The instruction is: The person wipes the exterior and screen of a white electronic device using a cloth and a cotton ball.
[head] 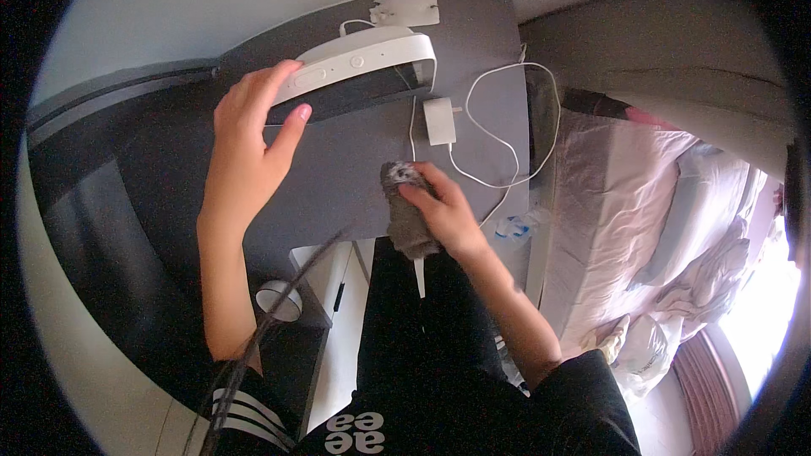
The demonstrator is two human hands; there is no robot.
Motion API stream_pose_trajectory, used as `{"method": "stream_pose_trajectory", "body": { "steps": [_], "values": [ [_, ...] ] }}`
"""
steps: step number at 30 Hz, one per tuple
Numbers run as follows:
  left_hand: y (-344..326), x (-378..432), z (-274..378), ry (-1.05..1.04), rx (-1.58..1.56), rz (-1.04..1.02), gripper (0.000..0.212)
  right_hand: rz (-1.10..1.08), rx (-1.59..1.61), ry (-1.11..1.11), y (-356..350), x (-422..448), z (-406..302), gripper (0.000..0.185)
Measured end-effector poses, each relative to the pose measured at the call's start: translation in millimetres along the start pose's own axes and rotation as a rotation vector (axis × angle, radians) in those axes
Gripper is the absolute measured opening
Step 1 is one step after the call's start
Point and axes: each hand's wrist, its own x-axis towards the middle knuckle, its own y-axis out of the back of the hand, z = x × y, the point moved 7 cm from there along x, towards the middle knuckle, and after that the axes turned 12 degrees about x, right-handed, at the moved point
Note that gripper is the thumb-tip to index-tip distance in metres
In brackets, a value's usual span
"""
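Note:
On a dark grey desk top [329, 183], a white electronic device with a dark front panel [364, 63] stands tilted, with buttons on its upper edge. My left hand [260, 120] is at the device's left end, fingers over the top edge and thumb by the dark panel. My right hand [443, 206] grips a grey fuzzy cloth-like bundle [408, 215] near the desk's front edge. A thin white cable runs down behind the bundle, and a white tapered piece sticks out below it. Right of the device lies a white power adapter [439, 121] with its cable.
A looped white cable [488, 139] hangs over the desk's right edge. A crumpled white sheet [405, 8] lies behind the device. On the right are a bed with pinkish bedding [608, 221] and a plastic bag [649, 351]. A white cabinet [342, 329] stands below the desk.

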Motion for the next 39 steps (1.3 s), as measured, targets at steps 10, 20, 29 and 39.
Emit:
{"method": "stream_pose_trajectory", "body": {
  "steps": [10, 20, 29, 39],
  "values": [
    [-7.1, 5.1, -4.7, 0.077, 0.087, 0.060, 0.033, -0.044, -0.930, 0.236, -30.9, 36.4, 21.5, 0.028],
    [1.4, -19.1, -13.1, 0.177, 0.031, 0.219, 0.041, 0.394, -0.693, 0.350, 57.0, 156.4, -124.2, 0.046],
    [-16.0, -162.2, 7.2, 0.699, -0.706, 0.345, 0.042, 0.232, -0.824, 0.285, 86.1, 260.0, -102.8, 0.065],
    [-50.0, -257.1, 20.8, 0.849, -0.947, 0.196, 0.033, 0.642, -0.180, 0.966, 50.5, 40.3, -161.1, 0.030]
  ]
}}
